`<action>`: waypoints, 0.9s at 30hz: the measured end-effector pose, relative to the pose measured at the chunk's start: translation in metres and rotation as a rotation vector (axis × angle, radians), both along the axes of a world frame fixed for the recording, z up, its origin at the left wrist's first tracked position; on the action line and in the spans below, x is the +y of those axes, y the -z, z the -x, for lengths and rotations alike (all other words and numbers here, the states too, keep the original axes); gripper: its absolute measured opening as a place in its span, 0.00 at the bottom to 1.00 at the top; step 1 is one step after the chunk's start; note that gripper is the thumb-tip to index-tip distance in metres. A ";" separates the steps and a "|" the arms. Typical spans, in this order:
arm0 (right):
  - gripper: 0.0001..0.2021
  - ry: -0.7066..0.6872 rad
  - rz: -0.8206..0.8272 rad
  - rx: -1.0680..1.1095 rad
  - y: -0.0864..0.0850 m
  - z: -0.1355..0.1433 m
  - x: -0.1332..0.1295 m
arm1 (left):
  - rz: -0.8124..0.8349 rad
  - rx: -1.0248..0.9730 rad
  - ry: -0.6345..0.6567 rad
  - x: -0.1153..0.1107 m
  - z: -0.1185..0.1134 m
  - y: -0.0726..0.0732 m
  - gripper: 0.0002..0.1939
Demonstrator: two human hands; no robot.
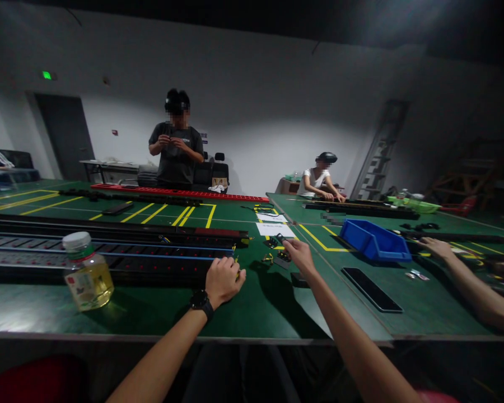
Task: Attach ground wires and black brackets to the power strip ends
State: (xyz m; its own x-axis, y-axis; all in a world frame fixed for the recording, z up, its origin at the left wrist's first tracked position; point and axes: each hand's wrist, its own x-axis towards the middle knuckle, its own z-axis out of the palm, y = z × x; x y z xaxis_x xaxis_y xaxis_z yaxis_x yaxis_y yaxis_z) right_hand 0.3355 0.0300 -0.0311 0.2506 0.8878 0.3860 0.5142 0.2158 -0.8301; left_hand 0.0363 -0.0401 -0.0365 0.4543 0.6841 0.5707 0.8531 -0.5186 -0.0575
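My left hand (223, 280), with a black watch (200, 301) on its wrist, rests at the right end of a long black rail assembly (159, 266). Its fingers are curled, with a bit of yellow showing beside them; what they hold is mostly hidden. My right hand (299, 256) pinches a small dark part (280, 239) above the green table (252, 319). Under and beside it lie several small black pieces, among them a dark block (300, 279), and a small yellow-and-black piece (267, 258).
A bottle of yellow liquid (88, 280) stands at the left. To the right are a blue bin (373, 240), a phone (372, 289) and another person's hand (437, 248). White paper sheets (274, 229) lie beyond my hands. Two people (176, 145) (319, 182) work across the table.
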 end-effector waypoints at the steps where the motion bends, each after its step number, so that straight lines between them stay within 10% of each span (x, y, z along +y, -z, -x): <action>1: 0.27 -0.074 0.008 0.048 0.004 0.011 -0.001 | -0.003 0.000 0.003 0.000 0.000 0.000 0.17; 13: 0.24 -0.334 0.024 0.301 0.050 0.062 -0.016 | -0.016 0.011 0.007 0.004 -0.001 0.003 0.16; 27: 0.29 -0.512 0.085 0.110 0.047 0.060 -0.023 | -0.018 0.052 0.023 0.003 0.000 -0.003 0.20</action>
